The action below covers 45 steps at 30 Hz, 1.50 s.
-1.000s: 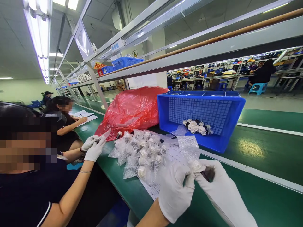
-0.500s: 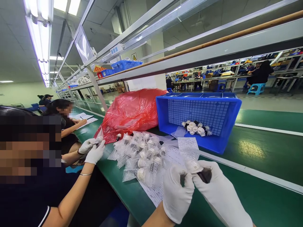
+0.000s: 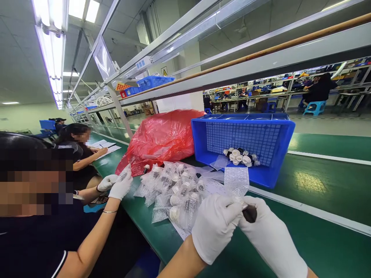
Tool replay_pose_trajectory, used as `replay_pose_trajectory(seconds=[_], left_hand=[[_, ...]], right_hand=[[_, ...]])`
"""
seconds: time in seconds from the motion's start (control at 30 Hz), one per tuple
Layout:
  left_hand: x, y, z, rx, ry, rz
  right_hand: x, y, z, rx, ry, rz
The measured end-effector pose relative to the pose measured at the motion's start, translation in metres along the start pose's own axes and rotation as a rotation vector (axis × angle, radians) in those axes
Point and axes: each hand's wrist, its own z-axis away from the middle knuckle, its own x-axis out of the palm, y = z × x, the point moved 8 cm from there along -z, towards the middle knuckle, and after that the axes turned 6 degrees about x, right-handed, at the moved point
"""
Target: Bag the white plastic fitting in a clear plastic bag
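My right hand (image 3: 268, 227), in a white glove, is closed around a black-and-white fitting (image 3: 249, 213); its dark end shows between the fingers. A clear bubble-wrap bag (image 3: 237, 179) stands up just beyond my hands, over the fitting's far end. My left hand (image 3: 216, 226), also gloved, is closed, fingertips pinching at the bag's near edge beside the fitting. The left fingers hide the fitting's white part and the exact grip. Left of my hands lies a pile of bagged fittings (image 3: 176, 189) on a printed sheet (image 3: 213, 188).
A blue crate (image 3: 272, 177) lies on its side with loose fittings (image 3: 239, 156) inside. Behind the pile is a red plastic bag (image 3: 165, 135). At left, a co-worker's gloved hands (image 3: 120, 187) hold a bagged piece over the green bench (image 3: 145, 231). A shelf rail (image 3: 232, 73) crosses above.
My left hand has moved right and up, bringing its fingertips against the fitting and bag. The bag has shifted slightly right. The co-worker's hands have moved a little right.
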Motion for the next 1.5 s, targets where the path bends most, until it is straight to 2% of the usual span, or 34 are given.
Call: replay_pose_trajectory(seconds=[0.07, 0.17, 0.3, 0.4, 0.47, 0.57, 0.63, 0.7, 0.77, 0.83, 0.9, 1.03, 1.13, 1.27, 1.43, 1.5], left_hand=[[-0.001, 0.005, -0.003, 0.064, -0.032, -0.050], [0.003, 0.005, -0.008, 0.074, -0.126, -0.107], [0.009, -0.006, -0.013, 0.026, -0.282, -0.063], [0.008, -0.010, -0.015, 0.001, -0.311, -0.008], [0.011, -0.004, -0.012, -0.013, -0.288, -0.036], [0.028, 0.026, -0.001, 0.029, -0.261, -0.090], [0.042, 0.052, 0.008, 0.102, -0.244, -0.040], [0.045, 0.061, 0.013, 0.095, -0.182, -0.008], [0.032, 0.048, 0.011, -0.017, -0.057, -0.012], [0.011, 0.023, 0.007, -0.142, 0.087, -0.040], [-0.005, 0.004, 0.002, -0.176, 0.155, -0.060], [-0.005, -0.009, -0.004, -0.142, 0.050, -0.095], [0.000, -0.008, -0.001, -0.125, 0.001, -0.140], [0.002, -0.007, 0.002, -0.112, -0.052, -0.320], [0.006, -0.005, 0.000, -0.068, -0.217, -0.367], [0.005, -0.002, -0.003, -0.056, -0.223, -0.339]], right_hand=[[-0.004, -0.011, 0.004, -0.136, 0.091, 0.088], [-0.006, -0.021, 0.009, -0.286, 0.165, 0.173], [-0.003, -0.019, 0.011, -0.312, 0.162, 0.164], [0.005, -0.011, 0.009, -0.215, 0.053, 0.107], [0.011, -0.006, 0.005, -0.123, -0.060, 0.051], [0.014, 0.004, -0.003, 0.065, -0.174, -0.079], [0.008, 0.012, -0.010, 0.204, -0.183, -0.137], [-0.003, 0.017, -0.015, 0.287, -0.147, -0.162], [-0.013, 0.015, -0.017, 0.289, -0.125, -0.188], [-0.016, 0.012, -0.016, 0.267, -0.133, -0.215], [-0.015, 0.012, -0.014, 0.262, -0.147, -0.218], [-0.005, 0.016, -0.013, 0.266, -0.173, -0.203], [0.000, 0.013, -0.015, 0.207, -0.218, -0.211], [0.004, 0.008, -0.013, 0.185, -0.273, -0.235], [0.003, 0.003, -0.008, 0.197, -0.230, -0.241], [0.003, 0.003, -0.006, 0.197, -0.216, -0.236]])
